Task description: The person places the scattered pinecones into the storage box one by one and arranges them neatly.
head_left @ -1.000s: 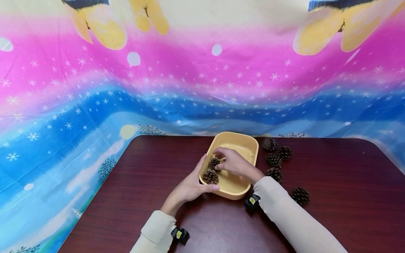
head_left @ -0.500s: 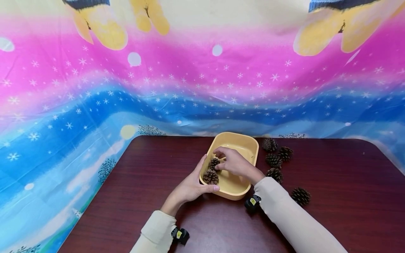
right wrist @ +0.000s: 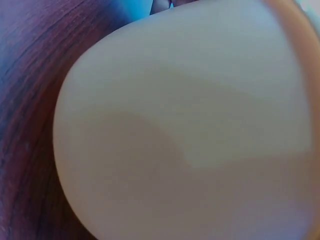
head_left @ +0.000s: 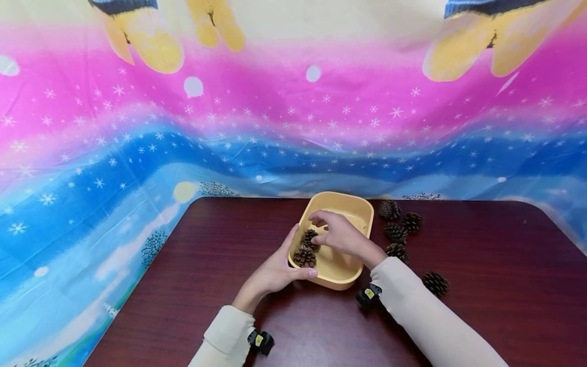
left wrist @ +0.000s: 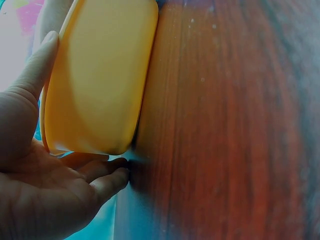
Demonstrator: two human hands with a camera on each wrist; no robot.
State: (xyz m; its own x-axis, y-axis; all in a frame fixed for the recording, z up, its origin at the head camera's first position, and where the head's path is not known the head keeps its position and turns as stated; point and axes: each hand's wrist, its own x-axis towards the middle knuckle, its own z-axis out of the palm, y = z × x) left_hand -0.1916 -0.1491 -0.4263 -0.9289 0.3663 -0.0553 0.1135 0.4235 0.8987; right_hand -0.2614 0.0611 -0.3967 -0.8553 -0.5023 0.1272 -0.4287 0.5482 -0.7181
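Note:
In the head view my left hand [head_left: 275, 270] grips the near left corner of a yellow plastic box [head_left: 332, 283]. Its thumb lies along the near rim and its fingers along the left side; the left wrist view shows this hand [left wrist: 45, 185] against the box's outer wall [left wrist: 100, 80]. Two brown pine cones, a nearer one [head_left: 304, 257] and a farther one [head_left: 309, 238], lie at the box's left wall. My right hand [head_left: 339, 234] reaches in over the right rim, fingers bent and spread, thumb at the farther cone. No cone shows between its fingers.
Right of the box, several pine cones [head_left: 395, 232] lie in a loose cluster on the dark red wooden table [head_left: 220, 239]. One more cone [head_left: 435, 283] lies nearer, beside the right sleeve [head_left: 426, 311]. A printed cloth [head_left: 275, 102] hangs behind the table's far edge.
My right hand has lifted and shifted very slightly right, its index finger a little higher. The left hand, box and cones look the same.

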